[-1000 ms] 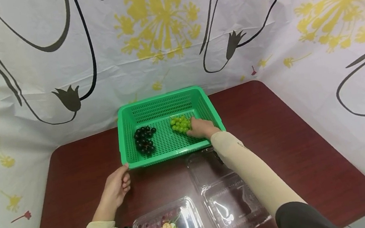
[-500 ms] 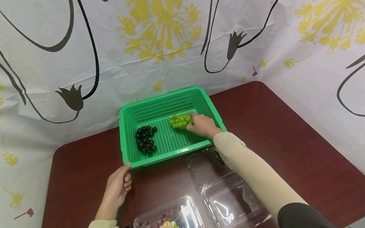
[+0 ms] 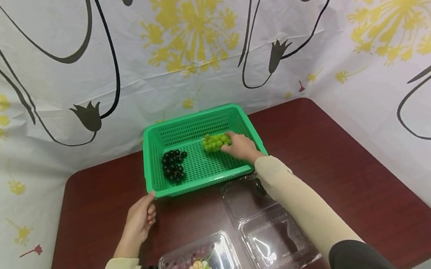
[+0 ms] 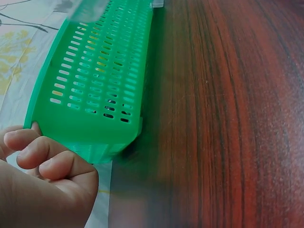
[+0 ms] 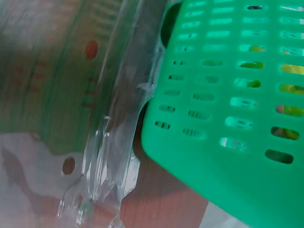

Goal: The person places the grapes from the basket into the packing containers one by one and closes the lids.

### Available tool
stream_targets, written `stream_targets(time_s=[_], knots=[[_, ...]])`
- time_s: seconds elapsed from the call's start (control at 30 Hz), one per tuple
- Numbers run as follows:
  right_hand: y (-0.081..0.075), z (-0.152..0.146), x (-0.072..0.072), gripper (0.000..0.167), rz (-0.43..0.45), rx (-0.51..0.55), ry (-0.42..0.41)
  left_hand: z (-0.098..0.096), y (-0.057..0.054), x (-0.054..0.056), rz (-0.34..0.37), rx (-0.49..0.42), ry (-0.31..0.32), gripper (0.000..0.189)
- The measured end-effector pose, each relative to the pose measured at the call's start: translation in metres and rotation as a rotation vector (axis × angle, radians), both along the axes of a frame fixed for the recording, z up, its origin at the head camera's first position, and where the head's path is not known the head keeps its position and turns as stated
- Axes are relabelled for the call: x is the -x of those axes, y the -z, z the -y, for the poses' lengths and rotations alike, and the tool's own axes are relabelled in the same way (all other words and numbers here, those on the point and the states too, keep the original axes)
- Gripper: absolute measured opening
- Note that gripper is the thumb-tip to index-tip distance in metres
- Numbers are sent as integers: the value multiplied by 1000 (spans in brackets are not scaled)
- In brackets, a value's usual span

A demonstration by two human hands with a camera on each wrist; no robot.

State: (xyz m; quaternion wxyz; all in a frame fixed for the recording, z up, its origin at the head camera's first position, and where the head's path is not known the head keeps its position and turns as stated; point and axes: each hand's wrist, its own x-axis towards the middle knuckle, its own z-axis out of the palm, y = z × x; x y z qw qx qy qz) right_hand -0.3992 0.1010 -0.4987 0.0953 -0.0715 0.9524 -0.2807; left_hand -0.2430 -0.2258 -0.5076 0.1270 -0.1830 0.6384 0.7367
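A green plastic basket (image 3: 197, 183) stands at the back of the table. Its near left corner is pinched by my left hand (image 3: 138, 219); in the left wrist view, curled fingers (image 4: 61, 164) lie at the rim of the basket (image 4: 80, 126). Inside the basket, at the right, my right hand (image 3: 241, 147) grips the right end of a bunch of green grapes (image 3: 215, 143). A bunch of black grapes (image 3: 173, 166) lies at the basket's left side. In the right wrist view the basket wall (image 5: 190, 159) hides my right hand; bits of green show through its slots.
A closed clear clamshell (image 3: 225, 260) with red and dark grapes and a fruit label sits at the table's front. Beside it lies an opened clear clamshell (image 3: 249, 239), partly under my right forearm. A patterned cloth (image 3: 111, 84) hangs behind the dark red table (image 3: 353, 189).
The green grapes have shifted slightly toward the back of the basket with my right hand. My left hand keeps its hold on the corner. The head view has shifted a little.
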Motion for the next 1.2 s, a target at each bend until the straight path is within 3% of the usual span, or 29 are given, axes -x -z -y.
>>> stream_targets(time_s=[0.2,0.4,0.87,1.2], knots=[[-1,-4,-3,63,52,226,3,1,2,1,4,-9,0,28],[-10,-6,-5,63,99,373,49,2,1,2,4,10,12,24],[-26,-15,-9,64,196,539,98,3,-4,2,32,66,43,27],[-37,-23,-17,47,261,645,99,5,-3,2,41,76,56,26]])
